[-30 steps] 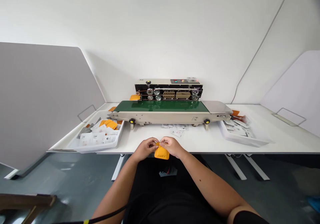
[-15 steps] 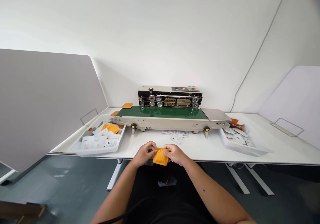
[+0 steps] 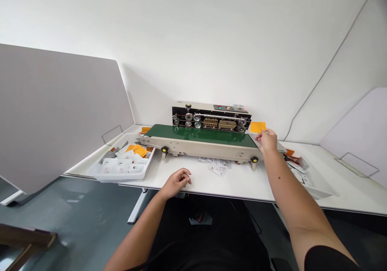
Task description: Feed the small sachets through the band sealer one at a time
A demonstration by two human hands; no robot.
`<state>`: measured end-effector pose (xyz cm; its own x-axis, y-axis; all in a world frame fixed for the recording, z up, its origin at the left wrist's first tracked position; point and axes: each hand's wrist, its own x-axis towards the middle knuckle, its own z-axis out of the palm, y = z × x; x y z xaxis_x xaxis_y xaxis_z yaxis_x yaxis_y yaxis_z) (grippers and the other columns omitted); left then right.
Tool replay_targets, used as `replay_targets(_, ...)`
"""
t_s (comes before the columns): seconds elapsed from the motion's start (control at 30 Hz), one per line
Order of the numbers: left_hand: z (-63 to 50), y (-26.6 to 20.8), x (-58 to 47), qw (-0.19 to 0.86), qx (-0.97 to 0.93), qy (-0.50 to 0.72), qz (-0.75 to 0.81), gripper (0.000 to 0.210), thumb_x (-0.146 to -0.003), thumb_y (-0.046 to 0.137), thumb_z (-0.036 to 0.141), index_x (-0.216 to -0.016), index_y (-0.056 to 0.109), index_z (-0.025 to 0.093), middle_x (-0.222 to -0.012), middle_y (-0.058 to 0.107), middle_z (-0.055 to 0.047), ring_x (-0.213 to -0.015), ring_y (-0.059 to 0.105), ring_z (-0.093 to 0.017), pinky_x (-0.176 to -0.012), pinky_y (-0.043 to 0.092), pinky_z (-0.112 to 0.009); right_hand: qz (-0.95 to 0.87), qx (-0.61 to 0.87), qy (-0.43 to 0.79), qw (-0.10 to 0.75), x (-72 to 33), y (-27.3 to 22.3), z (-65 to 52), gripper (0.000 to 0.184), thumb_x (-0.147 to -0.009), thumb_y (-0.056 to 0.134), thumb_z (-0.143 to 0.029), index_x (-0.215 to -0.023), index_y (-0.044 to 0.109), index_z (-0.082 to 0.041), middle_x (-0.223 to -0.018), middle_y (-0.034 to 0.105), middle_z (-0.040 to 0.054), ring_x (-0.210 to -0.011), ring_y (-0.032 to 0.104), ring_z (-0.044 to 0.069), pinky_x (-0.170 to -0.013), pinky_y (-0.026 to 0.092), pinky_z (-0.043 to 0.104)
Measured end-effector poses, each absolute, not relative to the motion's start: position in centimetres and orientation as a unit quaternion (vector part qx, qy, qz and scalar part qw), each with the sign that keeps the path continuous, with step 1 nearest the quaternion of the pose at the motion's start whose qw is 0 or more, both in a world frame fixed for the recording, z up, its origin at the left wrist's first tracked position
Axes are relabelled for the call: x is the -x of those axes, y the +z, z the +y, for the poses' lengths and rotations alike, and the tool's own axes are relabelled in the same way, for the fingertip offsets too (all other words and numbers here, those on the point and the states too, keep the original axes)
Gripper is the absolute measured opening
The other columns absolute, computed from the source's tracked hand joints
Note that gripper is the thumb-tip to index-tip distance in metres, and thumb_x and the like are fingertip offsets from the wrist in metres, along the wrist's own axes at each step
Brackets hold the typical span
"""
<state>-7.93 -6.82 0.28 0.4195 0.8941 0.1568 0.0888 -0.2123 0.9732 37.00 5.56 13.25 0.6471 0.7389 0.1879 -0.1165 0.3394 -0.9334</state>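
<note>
My right hand (image 3: 267, 140) pinches a small orange-yellow pouch (image 3: 257, 127) by its lower right corner. It holds the pouch up at the right end of a band sealing machine (image 3: 211, 115), above the metal plate beside the green conveyor belt (image 3: 202, 136). Near the front edge of the white table (image 3: 199, 182), my left hand (image 3: 178, 181) is held with loosely curled fingers, thumb apart, and nothing in it. Another orange pouch (image 3: 145, 130) lies at the belt's left end.
On the left stands a white tray (image 3: 121, 177) with white packets and orange pouches. A second tray (image 3: 322, 190) at the right holds packets, partly behind my right arm. Several printed packets (image 3: 217, 168) lie under the conveyor. Grey partition panels (image 3: 60, 109) flank the table.
Both hands held the pouch at the table's front edge. My left hand has let go and stayed there, while my right hand has carried the pouch up and right to the machine.
</note>
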Motion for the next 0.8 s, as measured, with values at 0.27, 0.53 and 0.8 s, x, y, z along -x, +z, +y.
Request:
replay_targets(0.27, -6.8, -0.1, 8.1, 0.489, -0.691, 0.378, 0.374, 0.03, -0.09, 0.063, 0.045, -0.102, 0.058, 0.018, -0.082, 0.069, -0.003, -0.06, 0.047, -0.011, -0.056, 0.031, -0.022, -0.235, 0.578, 0.314, 0.716, -37.2, 12.4, 9.8, 0.014, -0.078, 0.057, -0.007, -0.081, 0.049, -0.018, -0.051, 0.05, -0.0071, -0.04, 0.048, 0.006, -0.048, 0.057, 0.021)
replay_targets(0.53, -6.9, 0.3, 8.1, 0.484, -0.695, 0.372, 0.38, 0.03, -0.09, 0.061, 0.046, -0.101, 0.059, 0.018, -0.082, 0.069, -0.003, -0.06, 0.046, -0.011, -0.056, 0.031, -0.022, -0.252, 0.579, 0.412, 0.657, -34.7, 12.4, 12.1, 0.024, -0.083, 0.054, -0.001, -0.093, 0.046, -0.021, -0.058, 0.051, -0.0095, -0.042, 0.048, 0.005, -0.059, 0.063, 0.029)
replay_targets(0.8, -7.0, 0.4, 8.1, 0.481, -0.696, 0.377, 0.377, 0.029, -0.09, 0.062, 0.045, -0.1, 0.06, 0.017, -0.082, 0.07, -0.003, -0.061, 0.048, -0.012, -0.058, 0.033, -0.022, -0.343, 0.613, 0.351, 0.619, -32.4, 13.3, 11.6, 0.009, -0.087, 0.061, -0.017, -0.093, 0.055, -0.018, -0.066, 0.056, -0.0029, -0.055, 0.055, 0.01, -0.07, 0.062, 0.038)
